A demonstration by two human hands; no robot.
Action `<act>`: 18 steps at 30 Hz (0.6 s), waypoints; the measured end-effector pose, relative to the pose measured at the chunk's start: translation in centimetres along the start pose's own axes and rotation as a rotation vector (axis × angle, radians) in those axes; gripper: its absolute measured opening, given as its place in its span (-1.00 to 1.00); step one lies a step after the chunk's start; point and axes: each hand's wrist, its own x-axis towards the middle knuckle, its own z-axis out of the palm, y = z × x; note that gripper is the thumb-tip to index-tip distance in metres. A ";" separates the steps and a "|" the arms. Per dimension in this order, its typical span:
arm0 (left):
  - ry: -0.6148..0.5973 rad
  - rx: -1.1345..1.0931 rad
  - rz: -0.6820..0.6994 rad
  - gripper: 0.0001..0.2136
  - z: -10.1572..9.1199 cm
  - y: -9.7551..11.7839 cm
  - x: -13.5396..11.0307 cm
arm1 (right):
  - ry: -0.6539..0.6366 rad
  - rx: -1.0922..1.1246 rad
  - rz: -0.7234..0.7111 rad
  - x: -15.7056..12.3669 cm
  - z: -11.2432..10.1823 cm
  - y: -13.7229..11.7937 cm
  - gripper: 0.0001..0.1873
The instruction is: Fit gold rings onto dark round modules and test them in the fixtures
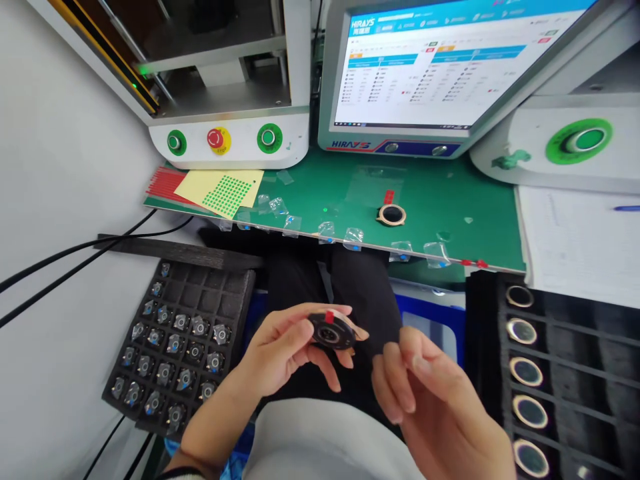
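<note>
My left hand (pixel 280 350) holds a round black disc part (pixel 331 331) by its edge, over my lap. A small red tab sits on the disc's top rim. My right hand (pixel 425 393) hovers just right of the disc with fingers apart, holding nothing. A ring-shaped part (pixel 391 214) with a red tab lies on the green mat (pixel 450 200) above.
A black tray (pixel 175 333) of small parts stands at the lower left. A black rack (pixel 575 360) with several ringed lenses stands at the right. Behind are a machine with green buttons and a red stop button (pixel 216 139), a monitor (pixel 450 67), a sticker sheet (pixel 225 190), paper (pixel 580 240).
</note>
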 end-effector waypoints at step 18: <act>0.094 0.239 0.102 -0.78 1.1 -2.1 -0.4 | -0.078 -0.288 -0.341 0.4 -0.1 2.7 -0.93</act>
